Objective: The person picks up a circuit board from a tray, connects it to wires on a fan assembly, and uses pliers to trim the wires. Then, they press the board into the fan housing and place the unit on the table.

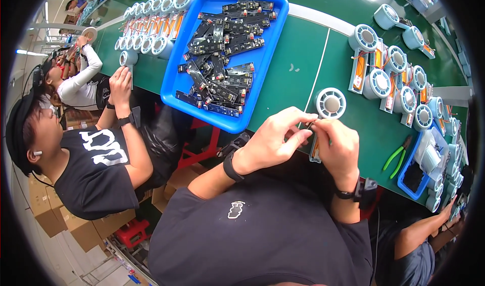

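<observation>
Just in front of my chest, at the near edge of the green table, both hands meet over a light-blue fan-like unit point(331, 103). Its round slotted head with a grey centre shows beyond my fingers, while its narrow body with an orange part is mostly hidden under them. My left hand point(277, 138) is closed in a pinch, thumb and forefinger at the unit's neck. My right hand point(338, 145) pinches at the same spot from the other side. Something thin and dark shows between the fingertips, too small to name.
A blue tray point(169, 86) of dark circuit boards point(217, 43) stands left of my hands. Similar units point(379, 83) crowd the right, near green-handled pliers point(397, 157) and a blue bin point(404, 182) holding small black parts. A co-worker point(91, 159) sits at left; another person's arm point(419, 233) shows lower right.
</observation>
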The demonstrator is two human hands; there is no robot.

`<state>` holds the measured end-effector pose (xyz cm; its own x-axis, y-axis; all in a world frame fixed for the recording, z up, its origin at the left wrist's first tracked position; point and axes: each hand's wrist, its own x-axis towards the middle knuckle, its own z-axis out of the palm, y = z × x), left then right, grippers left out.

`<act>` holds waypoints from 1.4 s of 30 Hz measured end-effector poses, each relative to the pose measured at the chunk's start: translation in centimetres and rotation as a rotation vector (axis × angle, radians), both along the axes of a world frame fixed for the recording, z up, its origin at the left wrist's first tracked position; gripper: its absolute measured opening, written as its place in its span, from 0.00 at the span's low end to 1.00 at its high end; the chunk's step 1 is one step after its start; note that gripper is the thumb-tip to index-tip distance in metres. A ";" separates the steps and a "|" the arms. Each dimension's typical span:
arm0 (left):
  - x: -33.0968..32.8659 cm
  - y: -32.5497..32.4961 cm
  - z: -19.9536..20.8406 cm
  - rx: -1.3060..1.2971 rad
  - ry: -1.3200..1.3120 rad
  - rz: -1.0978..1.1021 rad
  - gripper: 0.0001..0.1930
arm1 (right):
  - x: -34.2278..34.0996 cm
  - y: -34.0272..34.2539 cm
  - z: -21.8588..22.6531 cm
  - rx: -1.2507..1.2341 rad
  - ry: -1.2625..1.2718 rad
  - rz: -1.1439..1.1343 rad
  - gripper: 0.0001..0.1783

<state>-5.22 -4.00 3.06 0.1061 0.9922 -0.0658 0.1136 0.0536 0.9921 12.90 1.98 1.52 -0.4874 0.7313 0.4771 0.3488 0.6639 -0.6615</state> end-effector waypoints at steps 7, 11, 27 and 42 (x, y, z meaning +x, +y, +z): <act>-0.8 0.2 -0.1 -0.032 0.017 -0.121 0.15 | 0.9 0.5 -0.7 -0.405 0.118 0.026 0.12; -0.6 0.5 -0.4 -0.043 0.023 -0.171 0.14 | 1.6 1.0 -1.3 -0.402 0.146 0.055 0.15; -0.1 0.5 1.3 0.134 0.476 -0.081 0.13 | 5.2 0.8 -2.6 -0.495 0.298 0.029 0.08; 0.6 3.2 4.1 0.337 0.703 -0.094 0.20 | 6.2 0.4 1.1 -0.591 -0.161 -0.014 0.05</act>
<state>-4.57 -0.80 7.15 0.2357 0.9596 0.1539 0.7104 -0.2782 0.6465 19.07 2.41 2.61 -0.5083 0.8564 -0.0900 0.4810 0.1957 -0.8546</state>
